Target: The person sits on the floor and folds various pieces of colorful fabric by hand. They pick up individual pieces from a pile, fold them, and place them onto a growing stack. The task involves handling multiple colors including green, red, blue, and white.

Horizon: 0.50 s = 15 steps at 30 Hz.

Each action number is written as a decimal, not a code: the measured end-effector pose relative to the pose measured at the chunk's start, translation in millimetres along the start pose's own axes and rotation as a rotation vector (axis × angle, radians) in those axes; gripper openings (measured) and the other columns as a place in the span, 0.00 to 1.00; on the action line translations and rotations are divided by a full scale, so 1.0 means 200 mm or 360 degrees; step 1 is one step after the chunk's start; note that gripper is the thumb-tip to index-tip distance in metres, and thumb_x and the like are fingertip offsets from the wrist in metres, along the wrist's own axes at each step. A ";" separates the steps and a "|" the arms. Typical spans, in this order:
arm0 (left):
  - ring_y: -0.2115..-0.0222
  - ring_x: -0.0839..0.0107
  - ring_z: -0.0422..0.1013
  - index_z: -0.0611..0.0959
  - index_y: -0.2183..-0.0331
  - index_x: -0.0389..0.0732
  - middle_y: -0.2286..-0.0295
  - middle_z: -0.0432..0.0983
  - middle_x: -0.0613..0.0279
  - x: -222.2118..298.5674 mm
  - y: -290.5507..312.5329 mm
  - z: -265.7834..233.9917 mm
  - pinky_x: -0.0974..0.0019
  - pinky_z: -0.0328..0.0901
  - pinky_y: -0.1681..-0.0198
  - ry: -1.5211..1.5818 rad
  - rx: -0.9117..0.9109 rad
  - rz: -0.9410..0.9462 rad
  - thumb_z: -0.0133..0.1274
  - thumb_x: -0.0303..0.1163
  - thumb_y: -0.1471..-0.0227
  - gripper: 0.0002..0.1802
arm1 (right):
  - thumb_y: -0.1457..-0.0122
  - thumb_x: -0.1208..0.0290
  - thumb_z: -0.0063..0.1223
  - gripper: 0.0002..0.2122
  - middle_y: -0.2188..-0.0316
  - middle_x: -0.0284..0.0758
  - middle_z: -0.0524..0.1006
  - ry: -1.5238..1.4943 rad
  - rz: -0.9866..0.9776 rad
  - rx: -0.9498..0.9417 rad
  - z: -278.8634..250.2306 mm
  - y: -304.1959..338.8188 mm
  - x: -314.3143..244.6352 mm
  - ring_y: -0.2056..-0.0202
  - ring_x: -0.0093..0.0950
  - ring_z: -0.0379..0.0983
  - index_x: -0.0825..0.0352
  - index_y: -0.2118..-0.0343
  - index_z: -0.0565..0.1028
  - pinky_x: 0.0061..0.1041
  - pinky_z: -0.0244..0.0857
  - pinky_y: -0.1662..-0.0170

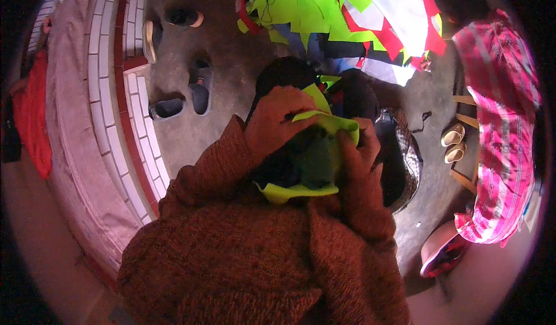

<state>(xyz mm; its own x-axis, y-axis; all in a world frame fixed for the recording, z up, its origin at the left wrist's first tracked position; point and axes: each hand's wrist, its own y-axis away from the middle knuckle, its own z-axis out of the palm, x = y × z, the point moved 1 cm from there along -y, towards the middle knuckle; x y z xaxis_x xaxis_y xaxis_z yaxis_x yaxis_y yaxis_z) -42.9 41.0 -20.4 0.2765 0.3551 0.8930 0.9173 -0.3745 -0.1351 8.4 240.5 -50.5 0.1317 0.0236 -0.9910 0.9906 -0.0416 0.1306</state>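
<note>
My left hand (281,116) is closed on the upper edge of a neon yellow-green piece of cloth (331,121), thumb and fingers pinching it. Opposite, my right hand (362,145) grips the same cloth where it curls over at its right end. The cloth hangs between both hands, its middle in deep shadow. Its lower edge shows as a bright strip above my lap. Dark clothing on my legs lies beneath it. Some fingertips of both hands are hidden behind the cloth.
Ahead lies a heap of neon yellow-green, red and white fabric pieces (301,6). Dark slippers (200,96) rest on the floor at left, beside a white-tiled ledge (110,116). At right are tan shoes (453,135), a pink plaid cloth (501,128) over wooden legs, and a basin (440,249).
</note>
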 end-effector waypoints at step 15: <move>0.83 0.76 0.68 0.78 0.66 0.35 0.77 0.74 0.63 0.29 -0.04 -0.17 0.75 0.62 0.79 0.1262 0.0422 -0.0544 0.44 0.37 0.45 0.15 | 0.44 0.77 0.45 0.14 0.69 0.31 0.75 -0.0800 0.0035 -0.0077 0.01 0.06 0.02 0.75 0.18 0.67 0.70 0.54 0.71 0.17 0.62 0.71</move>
<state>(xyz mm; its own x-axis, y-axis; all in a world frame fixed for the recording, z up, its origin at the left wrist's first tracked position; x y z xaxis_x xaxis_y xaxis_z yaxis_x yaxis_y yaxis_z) -43.5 34.4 46.3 -0.2121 -0.3207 0.9231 0.9763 -0.1121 0.1854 19.8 237.3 -54.0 0.1300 -0.4610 -0.8778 0.9899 0.0103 0.1412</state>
